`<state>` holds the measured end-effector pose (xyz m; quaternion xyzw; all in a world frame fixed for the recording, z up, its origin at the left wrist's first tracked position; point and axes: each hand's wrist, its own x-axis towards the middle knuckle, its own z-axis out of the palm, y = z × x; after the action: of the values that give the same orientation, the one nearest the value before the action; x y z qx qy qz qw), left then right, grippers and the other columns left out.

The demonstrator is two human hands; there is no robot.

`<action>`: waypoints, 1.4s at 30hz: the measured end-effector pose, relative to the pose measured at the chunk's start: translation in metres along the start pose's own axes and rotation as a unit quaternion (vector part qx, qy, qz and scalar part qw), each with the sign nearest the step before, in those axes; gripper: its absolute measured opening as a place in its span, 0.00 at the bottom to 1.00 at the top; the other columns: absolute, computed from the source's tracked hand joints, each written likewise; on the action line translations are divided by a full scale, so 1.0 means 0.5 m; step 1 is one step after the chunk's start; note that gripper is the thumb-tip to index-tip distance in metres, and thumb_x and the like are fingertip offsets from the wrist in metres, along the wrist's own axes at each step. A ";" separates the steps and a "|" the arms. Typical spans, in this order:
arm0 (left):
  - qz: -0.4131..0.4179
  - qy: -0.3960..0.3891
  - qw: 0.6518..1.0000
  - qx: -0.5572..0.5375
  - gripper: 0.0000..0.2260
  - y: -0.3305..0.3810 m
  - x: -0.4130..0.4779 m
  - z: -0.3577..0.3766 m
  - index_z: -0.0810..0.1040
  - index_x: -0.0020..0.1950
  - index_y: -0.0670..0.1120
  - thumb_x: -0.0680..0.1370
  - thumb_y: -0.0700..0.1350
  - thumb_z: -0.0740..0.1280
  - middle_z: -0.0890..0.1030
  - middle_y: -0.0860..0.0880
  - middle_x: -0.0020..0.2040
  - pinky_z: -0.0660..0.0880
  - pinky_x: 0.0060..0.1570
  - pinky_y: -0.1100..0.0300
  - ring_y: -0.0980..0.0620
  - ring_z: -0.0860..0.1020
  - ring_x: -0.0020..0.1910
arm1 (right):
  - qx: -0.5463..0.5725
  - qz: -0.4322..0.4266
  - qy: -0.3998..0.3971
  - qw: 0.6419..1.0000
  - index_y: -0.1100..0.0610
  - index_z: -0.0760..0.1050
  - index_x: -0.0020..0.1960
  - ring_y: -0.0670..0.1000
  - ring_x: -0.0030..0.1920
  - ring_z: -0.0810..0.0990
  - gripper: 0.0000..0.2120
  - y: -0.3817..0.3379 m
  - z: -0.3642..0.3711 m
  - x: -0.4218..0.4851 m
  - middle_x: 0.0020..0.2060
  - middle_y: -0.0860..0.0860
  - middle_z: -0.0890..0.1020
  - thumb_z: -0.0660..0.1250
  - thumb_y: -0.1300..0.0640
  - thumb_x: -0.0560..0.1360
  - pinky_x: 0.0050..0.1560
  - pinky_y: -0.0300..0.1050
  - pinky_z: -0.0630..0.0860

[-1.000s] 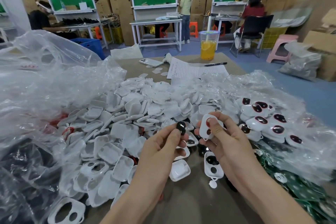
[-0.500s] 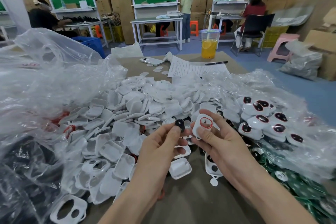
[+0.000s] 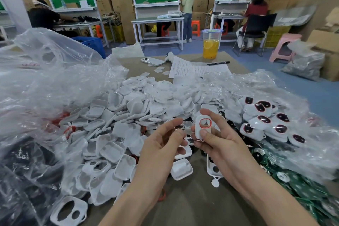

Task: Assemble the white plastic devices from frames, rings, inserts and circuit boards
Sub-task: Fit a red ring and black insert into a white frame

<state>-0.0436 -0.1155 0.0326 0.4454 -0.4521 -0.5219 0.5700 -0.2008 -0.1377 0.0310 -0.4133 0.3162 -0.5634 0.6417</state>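
**Q:** where's the white frame (image 3: 197,130) being kept rn?

**A:** It's pinched in the right hand (image 3: 220,145), thumb on the front, and held up over the near edge of the heap of white shells (image 3: 128,112). A red ring (image 3: 200,123) is seated in it.

**Q:** and the left hand (image 3: 161,143)?

**A:** Also raised at the heap's near edge, fingers loosely curled. Something dark is blurred at the fingertips, so a pinch can't be confirmed tbh.
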 end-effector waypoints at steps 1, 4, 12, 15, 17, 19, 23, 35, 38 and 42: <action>0.002 -0.001 1.000 0.011 0.10 -0.001 -0.001 0.000 0.85 0.55 0.59 0.74 0.54 0.73 0.85 0.51 0.41 0.79 0.45 0.61 0.56 0.81 0.41 | 0.014 0.008 -0.001 1.000 0.48 0.81 0.61 0.52 0.50 0.86 0.19 0.000 -0.003 0.001 0.46 0.57 0.84 0.64 0.68 0.78 0.47 0.41 0.81; 0.034 0.005 0.999 0.027 0.06 -0.002 -0.002 0.003 0.85 0.53 0.53 0.80 0.50 0.70 0.83 0.52 0.37 0.77 0.42 0.65 0.57 0.79 0.37 | 0.044 0.029 -0.008 0.999 0.52 0.77 0.66 0.53 0.44 0.84 0.20 -0.006 -0.007 -0.002 0.41 0.56 0.82 0.57 0.69 0.81 0.51 0.48 0.83; 0.053 -0.001 0.999 0.010 0.08 0.003 -0.007 0.016 0.82 0.49 0.47 0.80 0.47 0.65 0.82 0.50 0.38 0.78 0.35 0.62 0.50 0.80 0.34 | 0.112 0.084 -0.011 0.990 0.53 0.82 0.61 0.49 0.30 0.72 0.22 -0.009 0.006 -0.001 0.34 0.48 0.77 0.55 0.68 0.79 0.34 0.42 0.77; 0.072 -0.020 0.996 0.047 0.09 -0.001 -0.011 0.014 0.83 0.53 0.49 0.83 0.43 0.62 0.79 0.52 0.35 0.77 0.37 0.64 0.53 0.78 0.34 | 0.093 0.092 -0.013 0.991 0.56 0.81 0.59 0.47 0.27 0.69 0.16 -0.004 0.010 0.002 0.30 0.49 0.75 0.61 0.67 0.76 0.28 0.40 0.73; 0.090 -0.033 0.992 0.088 0.12 -0.001 -0.013 0.010 0.83 0.57 0.55 0.84 0.44 0.60 0.76 0.55 0.33 0.76 0.40 0.66 0.56 0.76 0.34 | 0.042 0.074 -0.014 0.996 0.55 0.83 0.56 0.46 0.26 0.67 0.17 0.003 0.011 0.004 0.27 0.49 0.69 0.70 0.67 0.70 0.28 0.38 0.71; 0.100 -0.044 0.988 0.107 0.13 0.000 -0.014 0.009 0.83 0.58 0.58 0.84 0.44 0.61 0.76 0.55 0.33 0.75 0.40 0.69 0.57 0.76 0.35 | 0.008 0.059 -0.018 0.998 0.53 0.85 0.54 0.45 0.26 0.67 0.17 0.009 0.012 0.002 0.27 0.49 0.67 0.70 0.65 0.68 0.28 0.37 0.71; 0.091 -0.020 0.992 0.079 0.05 0.006 -0.015 0.012 0.81 0.52 0.53 0.81 0.45 0.67 0.82 0.57 0.37 0.75 0.38 0.68 0.58 0.77 0.33 | 0.007 0.050 -0.016 0.999 0.53 0.85 0.55 0.48 0.28 0.73 0.10 0.012 0.018 -0.006 0.36 0.52 0.79 0.72 0.52 0.75 0.30 0.39 0.74; 0.106 0.068 0.984 0.128 0.09 0.005 -0.012 0.014 0.79 0.47 0.62 0.78 0.47 0.72 0.84 0.57 0.43 0.76 0.44 0.63 0.59 0.81 0.43 | -0.208 -0.064 0.013 0.976 0.46 0.82 0.60 0.44 0.43 0.84 0.12 0.014 0.030 -0.023 0.43 0.48 0.86 0.68 0.56 0.78 0.45 0.41 0.82; 0.118 0.083 0.981 0.134 0.07 0.004 -0.010 0.009 0.80 0.44 0.57 0.77 0.45 0.73 0.84 0.56 0.45 0.73 0.43 0.70 0.60 0.81 0.46 | -0.231 -0.068 0.002 0.971 0.40 0.81 0.61 0.45 0.45 0.85 0.17 0.021 0.031 -0.025 0.44 0.48 0.87 0.67 0.61 0.80 0.50 0.38 0.81; 0.126 0.075 0.979 0.144 0.09 -0.001 -0.010 0.010 0.80 0.42 0.57 0.77 0.44 0.74 0.84 0.57 0.44 0.72 0.43 0.72 0.60 0.81 0.47 | -0.239 -0.069 -0.007 0.969 0.34 0.79 0.59 0.47 0.44 0.86 0.19 0.016 0.032 -0.029 0.41 0.49 0.87 0.69 0.58 0.78 0.50 0.35 0.79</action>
<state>-0.0488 -0.1106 0.0330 0.5003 -0.5309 -0.3403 0.5933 -0.1855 -0.1205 0.0303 -0.5795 0.4080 -0.5115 0.4859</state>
